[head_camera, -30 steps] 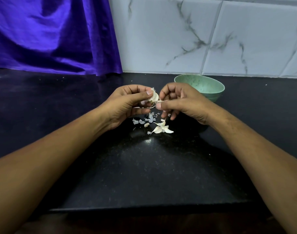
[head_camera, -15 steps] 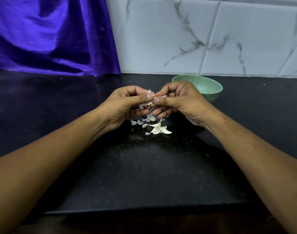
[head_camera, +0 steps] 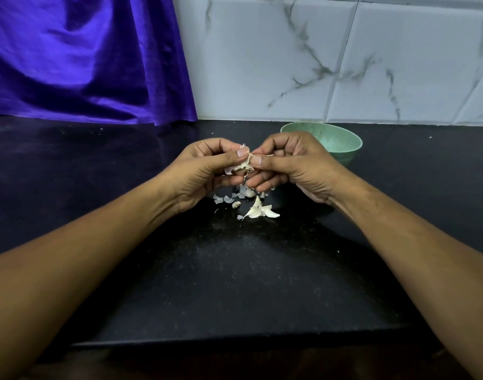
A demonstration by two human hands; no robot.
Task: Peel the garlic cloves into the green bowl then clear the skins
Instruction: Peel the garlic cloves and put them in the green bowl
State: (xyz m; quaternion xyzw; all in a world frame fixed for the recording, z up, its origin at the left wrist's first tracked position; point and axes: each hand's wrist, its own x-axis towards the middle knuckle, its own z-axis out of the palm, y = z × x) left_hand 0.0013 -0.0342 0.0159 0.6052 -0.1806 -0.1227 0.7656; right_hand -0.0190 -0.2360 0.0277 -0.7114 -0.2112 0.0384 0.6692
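Above the black counter my left hand [head_camera: 204, 171] grips a piece of garlic [head_camera: 241, 166] with a rooty base, thumb pressed on top. My right hand [head_camera: 292, 165] meets it from the right and pinches the same garlic between thumb and fingers. Most of the garlic is hidden inside the fingers. Below the hands lie several pale skin scraps [head_camera: 226, 199] and a larger whitish garlic piece [head_camera: 259, 211]. The green bowl [head_camera: 342, 145] stands just behind my right hand; its inside is partly hidden.
A purple cloth [head_camera: 84, 58] hangs at the back left down to the counter [head_camera: 235, 283]. White marbled tiles [head_camera: 344, 58] form the back wall. The counter's front edge runs close below my forearms.
My hands have come together: the right hand closed in from a small gap and now pinches the garlic that the left holds. The scraps on the counter lie as before.
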